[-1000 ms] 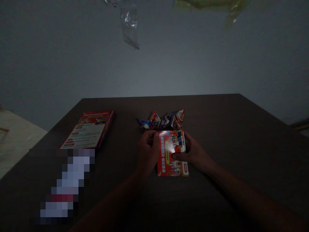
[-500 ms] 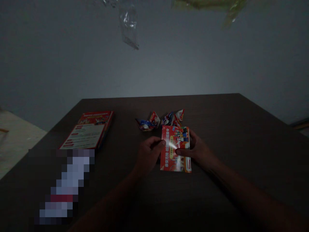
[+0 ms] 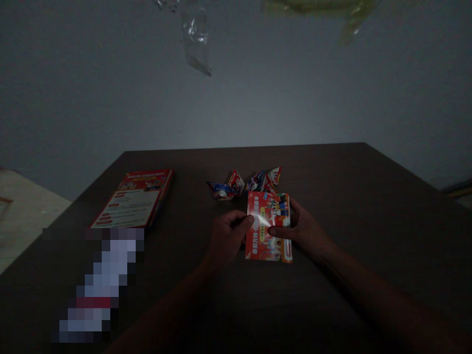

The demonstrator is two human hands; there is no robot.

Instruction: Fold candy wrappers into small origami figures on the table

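A glossy red printed leaflet (image 3: pixel 263 246), folded to a small panel and turned sideways, is held up over the table between both hands. My left hand (image 3: pixel 229 233) pinches its left edge, thumb on the front and the other fingers behind. On the right edge my right hand (image 3: pixel 304 228) grips it, its thumb lying across the printed face and its fingers hidden at the back. Just beyond the leaflet lie two folded paper shapes with pointed ends, a left one (image 3: pixel 224 191) and a right one (image 3: pixel 271 181), in red, blue and white print.
On the left of the dark table (image 3: pixel 191 162) lies a stack of red and white leaflets (image 3: pixel 142 201). A pixelated patch (image 3: pixel 99 280) covers something nearer me. A pale wall (image 3: pixel 236 108) rises behind, with clear plastic (image 3: pixel 197 39) and yellowish tape (image 3: pixel 317 7) on it.
Almost nothing differs. Both hands keep the same hold on the leaflet, which has shifted only very slightly. The paper shapes and the stack stay put.
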